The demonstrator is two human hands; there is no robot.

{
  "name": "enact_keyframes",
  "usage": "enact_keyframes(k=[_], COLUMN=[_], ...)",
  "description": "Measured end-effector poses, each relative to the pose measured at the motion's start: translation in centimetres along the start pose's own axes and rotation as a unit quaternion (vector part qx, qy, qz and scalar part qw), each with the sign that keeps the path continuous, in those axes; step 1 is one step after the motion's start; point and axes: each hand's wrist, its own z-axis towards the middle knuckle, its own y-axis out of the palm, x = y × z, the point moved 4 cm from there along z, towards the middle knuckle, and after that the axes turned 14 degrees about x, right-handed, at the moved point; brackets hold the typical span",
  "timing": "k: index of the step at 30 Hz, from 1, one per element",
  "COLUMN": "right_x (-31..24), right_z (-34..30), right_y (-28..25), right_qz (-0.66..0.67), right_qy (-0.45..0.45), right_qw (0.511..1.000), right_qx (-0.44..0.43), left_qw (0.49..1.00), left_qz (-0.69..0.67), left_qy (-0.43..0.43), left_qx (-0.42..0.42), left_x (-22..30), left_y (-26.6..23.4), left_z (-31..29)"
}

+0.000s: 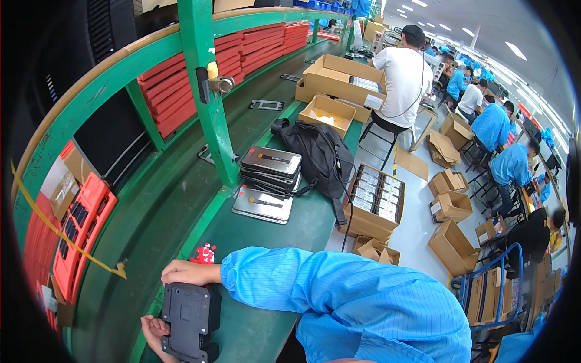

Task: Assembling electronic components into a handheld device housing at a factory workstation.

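A black, blocky plastic case (186, 319) with a recessed panel, notched sides and small screw holes stands at the near edge of the green bench. My right hand (189, 272), in a blue striped sleeve, lies over its top end with fingers bent around the edge. My left hand (156, 336) curls its fingers against the case's left side, low in the view. Just beyond my right hand sits a small red and white figure-like object (204, 254). Farther along the bench are stacked flat silver panels (272, 160) and another silver panel (261, 204).
A black backpack (318, 154) and open cardboard boxes (342, 78) occupy the bench farther on. A green post (207, 91) rises beside the conveyor belt (154, 242). Red trays (85, 227) lean at left. A box of wrapped parts (375, 196) stands right. People sit beyond.
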Motion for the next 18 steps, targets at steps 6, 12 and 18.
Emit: enact_keyframes(k=[6,12,18], right_x=[0.8,0.4,-0.8], right_z=[0.1,0.1,-0.1], right_y=[-0.1,-0.4,-0.5], right_qz=[-0.017,-0.02,-0.012], right_qy=[0.023,0.024,0.022], right_qw=[0.999,0.999,1.0], right_qx=[-0.029,-0.028,-0.015], left_qw=[1.0,1.0,1.0], left_qz=[0.003,0.015,-0.004], left_qy=[-0.001,0.008,0.008], left_qx=[0.007,-0.011,0.025], left_x=[0.1,0.1,-0.1], left_y=[-0.2,0.3,1.2], left_z=[-0.1,-0.3,-0.7])
